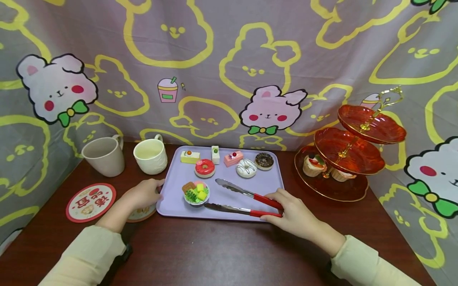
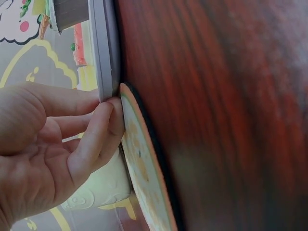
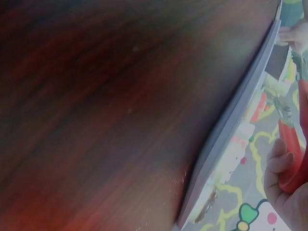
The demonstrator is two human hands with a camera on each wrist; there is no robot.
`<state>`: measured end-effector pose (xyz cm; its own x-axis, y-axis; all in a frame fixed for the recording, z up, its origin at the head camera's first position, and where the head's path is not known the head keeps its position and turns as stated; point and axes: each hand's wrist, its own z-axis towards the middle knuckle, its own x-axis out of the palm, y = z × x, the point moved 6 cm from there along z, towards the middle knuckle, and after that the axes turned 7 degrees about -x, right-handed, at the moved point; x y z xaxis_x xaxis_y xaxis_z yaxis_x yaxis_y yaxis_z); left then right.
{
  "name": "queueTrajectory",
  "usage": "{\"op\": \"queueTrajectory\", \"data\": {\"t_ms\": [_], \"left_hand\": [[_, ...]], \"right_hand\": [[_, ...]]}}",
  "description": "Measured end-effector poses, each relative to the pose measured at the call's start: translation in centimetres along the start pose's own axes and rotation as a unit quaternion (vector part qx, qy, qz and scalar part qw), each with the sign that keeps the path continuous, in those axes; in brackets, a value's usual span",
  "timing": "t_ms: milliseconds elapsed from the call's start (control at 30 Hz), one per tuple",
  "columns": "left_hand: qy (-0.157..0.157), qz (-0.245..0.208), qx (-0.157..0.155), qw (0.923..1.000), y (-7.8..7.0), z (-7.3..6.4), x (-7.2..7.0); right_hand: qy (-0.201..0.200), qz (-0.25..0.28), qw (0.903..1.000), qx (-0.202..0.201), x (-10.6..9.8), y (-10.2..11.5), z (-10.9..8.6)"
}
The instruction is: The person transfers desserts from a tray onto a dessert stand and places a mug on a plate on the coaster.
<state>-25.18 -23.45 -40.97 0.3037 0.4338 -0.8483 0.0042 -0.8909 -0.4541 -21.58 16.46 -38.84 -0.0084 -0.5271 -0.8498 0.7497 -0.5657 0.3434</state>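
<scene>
At the left edge of a lavender tray (image 1: pixel 171 202), my left hand (image 1: pixel 144 194) pinches the rim between thumb and fingers; the left wrist view shows this grip close up on the tray edge (image 2: pixel 105 53). My right hand (image 1: pixel 295 208) holds food tongs (image 1: pixel 262 198) by their red handles, arms spread apart over the tray's front right. Their tips lie beside a small bowl (image 1: pixel 196 193) of green, yellow and brown food pieces, with nothing gripped between them. Behind stand a red donut (image 1: pixel 204 168), a white donut (image 1: pixel 246 168), a chocolate donut (image 1: pixel 264 161) and several small cakes.
To the right stands a three-tier red stand (image 1: pixel 348 151) with cupcakes (image 1: pixel 314 165) on its bottom plate. A grey mug (image 1: pixel 103 157) and a cream cup (image 1: pixel 150 157) stand left of the tray. Round coasters (image 1: pixel 91 202) lie near my left arm. A patterned curtain (image 1: pixel 222 79) hangs behind.
</scene>
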Motion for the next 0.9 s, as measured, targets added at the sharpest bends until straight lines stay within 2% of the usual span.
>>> {"op": "queueTrajectory", "data": {"t_ms": [167, 367, 900], "left_hand": [[-0.003, 0.000, 0.003, 1.0000, 0.0, 0.0, 0.0], [0.002, 0.000, 0.002, 1.0000, 0.1, 0.1, 0.0], [0.006, -0.001, 0.001, 1.0000, 0.2, 0.2, 0.1]], "right_hand": [[0.004, 0.004, 0.9999, -0.010, 0.6, 0.4, 0.5], [0.018, 0.007, 0.9998, 0.006, 1.3, 0.6, 0.9], [0.017, 0.013, 0.9997, -0.010, 3.0, 1.6, 2.7]]}}
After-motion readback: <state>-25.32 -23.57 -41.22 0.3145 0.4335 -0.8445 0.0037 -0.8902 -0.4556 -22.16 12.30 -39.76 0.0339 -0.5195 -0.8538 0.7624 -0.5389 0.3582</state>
